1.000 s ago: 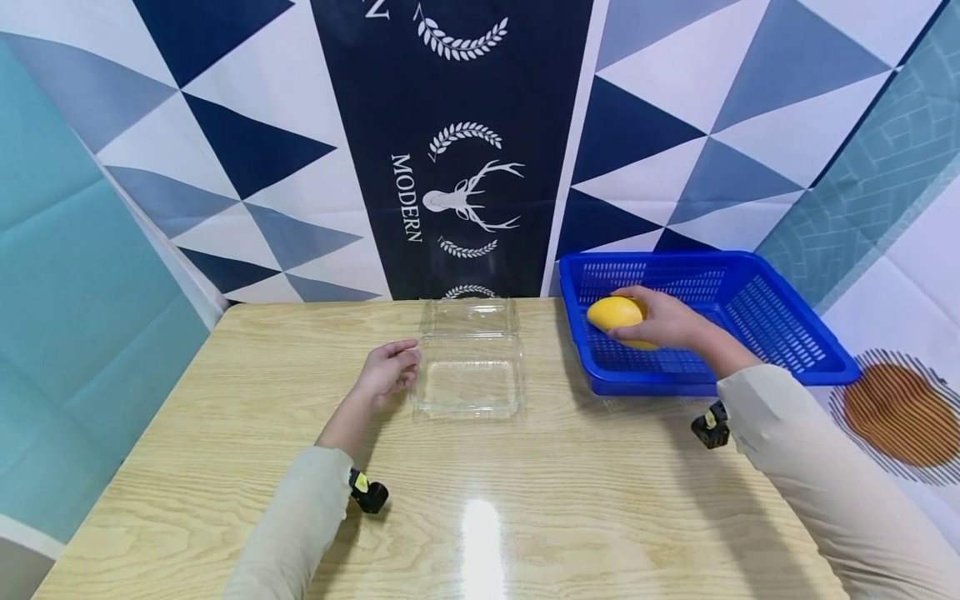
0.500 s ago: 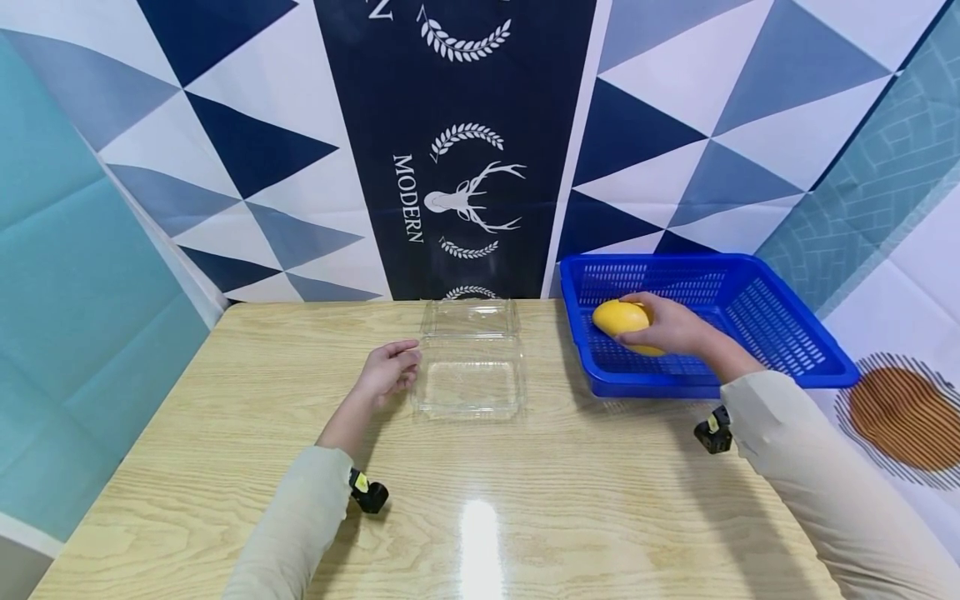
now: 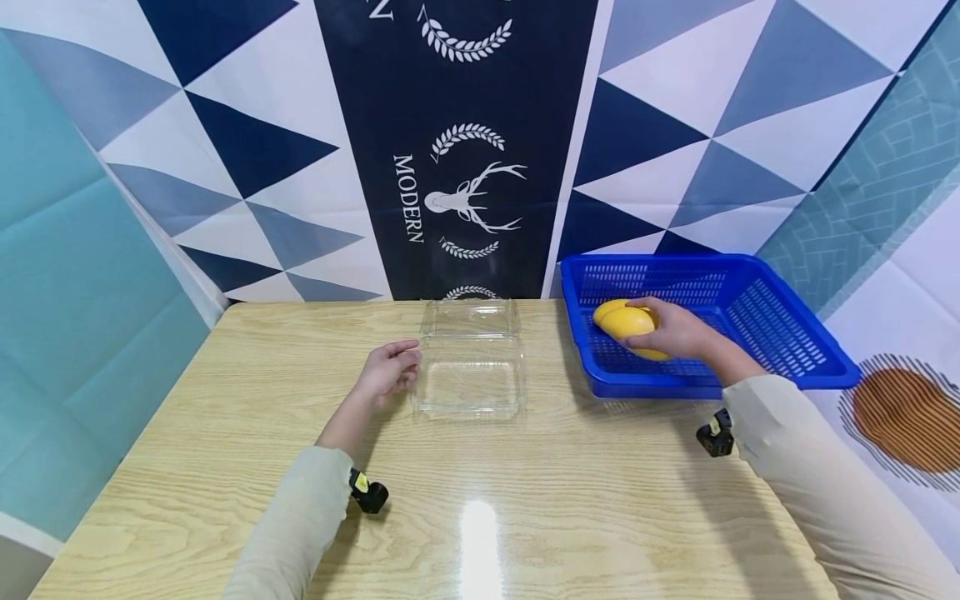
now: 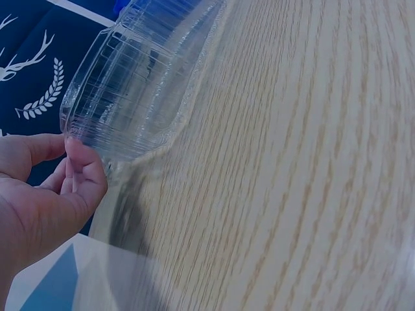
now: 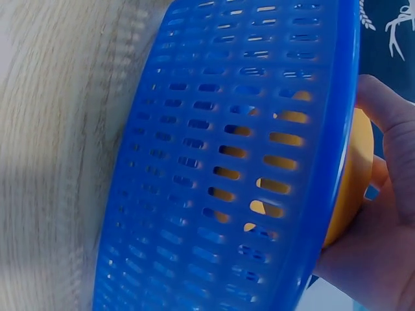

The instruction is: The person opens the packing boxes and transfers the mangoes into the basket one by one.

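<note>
A yellow mango (image 3: 630, 325) sits in the grip of my right hand (image 3: 672, 327), fingers on its far side and thumb on the near side, inside the blue basket. Behind it, partly hidden, another mango (image 3: 606, 309) shows. In the right wrist view the basket wall covers much of the yellow fruit (image 5: 353, 184); the hand (image 5: 382, 214) curls round it above the rim. A clear plastic clamshell box (image 3: 470, 383) lies with its lid raised at the back of the table. My left hand (image 3: 386, 372) pinches its left edge between thumb and finger, also seen in the left wrist view.
The blue perforated basket (image 3: 652, 383) stands at the table's back right, its side walls rising around the mangoes. A patterned cloth wall (image 3: 300, 167) closes off the back of the wooden table (image 3: 450, 475).
My right hand has shifted slightly right and toward me with its mango. Behind it the other mango has come into sight. My left hand and the box stay put.
</note>
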